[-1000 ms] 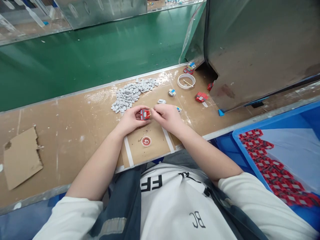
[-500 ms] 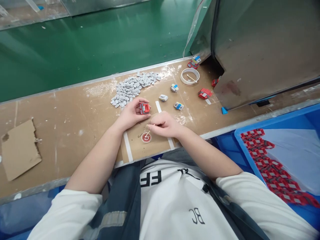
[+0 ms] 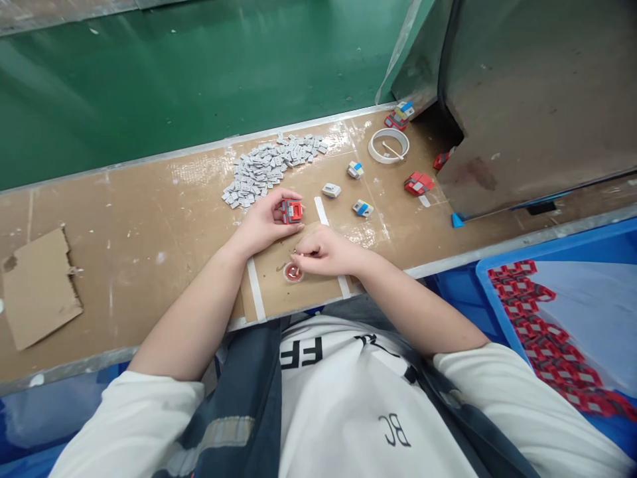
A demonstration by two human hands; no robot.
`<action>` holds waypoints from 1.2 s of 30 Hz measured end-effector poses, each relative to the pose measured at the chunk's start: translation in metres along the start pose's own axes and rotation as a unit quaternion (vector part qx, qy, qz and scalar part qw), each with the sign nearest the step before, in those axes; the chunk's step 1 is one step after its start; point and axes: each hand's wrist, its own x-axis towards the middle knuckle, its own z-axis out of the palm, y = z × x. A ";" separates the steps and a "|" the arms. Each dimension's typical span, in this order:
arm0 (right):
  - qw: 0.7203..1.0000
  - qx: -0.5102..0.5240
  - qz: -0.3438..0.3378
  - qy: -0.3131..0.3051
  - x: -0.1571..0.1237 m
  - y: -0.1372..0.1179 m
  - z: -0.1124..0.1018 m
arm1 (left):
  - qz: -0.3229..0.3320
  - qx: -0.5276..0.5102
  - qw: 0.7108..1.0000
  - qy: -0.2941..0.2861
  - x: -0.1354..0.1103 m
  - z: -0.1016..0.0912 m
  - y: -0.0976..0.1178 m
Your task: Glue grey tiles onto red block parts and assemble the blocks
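Note:
My left hand (image 3: 271,220) is closed around a small red and grey plastic part (image 3: 292,211), holding it just above the cardboard-covered bench. Close by, my right hand (image 3: 329,251) pinches a thin pale stick (image 3: 299,264), mostly hidden by the fingers. The stick's lower end reaches into a small round dish of red liquid (image 3: 292,273) near the bench's front edge. Beyond my left hand lies a heap of small grey pieces (image 3: 266,169). A grey-white block (image 3: 331,190) and two blocks with blue and yellow marks (image 3: 355,170) rest to the right.
A tape roll (image 3: 389,145) with a stick across it lies at the back right, near red parts (image 3: 419,183) and a large metal housing (image 3: 537,113). Right of the bench, a blue bin (image 3: 480,265) holds rows of red parts. Torn cardboard (image 3: 42,289) lies left.
My right hand has lowered slightly, bringing the stick deeper into the dish. My left hand keeps the red part. The whole view has shifted a little.

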 end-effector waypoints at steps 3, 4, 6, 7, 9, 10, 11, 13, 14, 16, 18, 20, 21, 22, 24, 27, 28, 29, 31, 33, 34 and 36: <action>0.991 0.050 0.015 0.122 -0.001 0.005 -0.004 | -0.004 0.004 1.000 -0.002 0.000 0.000 0.001; 0.981 0.060 0.024 0.185 -0.001 0.008 -0.006 | -0.007 0.006 1.000 -0.002 0.000 0.000 0.001; 0.948 0.070 0.044 0.306 0.001 0.012 -0.009 | -0.011 0.009 1.000 -0.001 0.000 0.001 0.002; 0.932 0.071 0.053 0.351 0.002 0.014 -0.010 | -0.013 0.010 1.000 0.000 0.000 0.001 0.002; 0.913 0.067 0.059 0.398 0.005 0.017 -0.012 | -0.013 0.018 1.000 0.003 0.000 0.001 0.002; 0.911 0.062 0.056 0.404 0.006 0.018 -0.013 | -0.013 0.024 1.000 0.003 0.000 0.001 0.002; 0.911 0.057 0.053 0.406 0.008 0.019 -0.014 | -0.014 0.029 0.999 0.004 0.000 0.001 0.002; 0.912 0.047 0.047 0.404 0.010 0.020 -0.014 | -0.014 0.035 0.999 0.003 0.001 0.001 0.002; 0.913 0.043 0.047 0.403 0.011 0.020 -0.014 | -0.015 0.034 0.999 0.002 0.001 0.001 0.002; 0.916 0.036 0.048 0.396 0.013 0.021 -0.014 | -0.013 0.031 0.999 0.000 0.001 0.001 0.002; 0.920 0.031 0.048 0.388 0.013 0.022 -0.014 | -0.011 0.027 1.000 0.000 0.001 0.001 0.002; 0.923 0.027 0.048 0.382 0.014 0.023 -0.013 | -0.011 0.027 1.000 0.001 0.001 0.001 0.002; 0.924 0.025 0.049 0.379 0.014 0.023 -0.013 | -0.012 0.028 1.000 0.001 0.000 0.001 0.002; 0.925 0.023 0.051 0.376 0.015 0.024 -0.013 | -0.014 0.028 1.000 0.002 0.001 0.001 0.001; 0.926 0.019 0.051 0.374 0.016 0.024 -0.013 | -0.016 0.025 1.000 0.004 0.001 0.001 -0.001; 0.924 0.022 0.037 0.381 0.016 0.025 -0.013 | -0.012 0.024 1.000 0.004 0.001 0.001 -0.002; 0.922 0.024 0.031 0.385 0.016 0.025 -0.013 | -0.009 0.026 1.000 0.003 0.002 0.001 -0.002; 0.921 0.024 0.028 0.389 0.016 0.025 -0.013 | -0.007 0.029 1.000 0.002 0.002 0.001 -0.002; 0.917 0.020 0.027 0.397 0.016 0.026 -0.013 | -0.004 0.033 0.999 0.001 0.002 0.001 -0.001; 0.915 0.013 0.030 0.403 0.015 0.027 -0.014 | -0.005 0.034 0.999 0.003 0.002 0.001 -0.001; 0.914 0.010 0.031 0.405 0.015 0.027 -0.014 | -0.006 0.035 0.999 0.004 0.002 0.001 0.000; 0.914 0.006 0.032 0.404 0.015 0.028 -0.014 | -0.006 0.039 0.999 0.004 0.001 0.001 0.000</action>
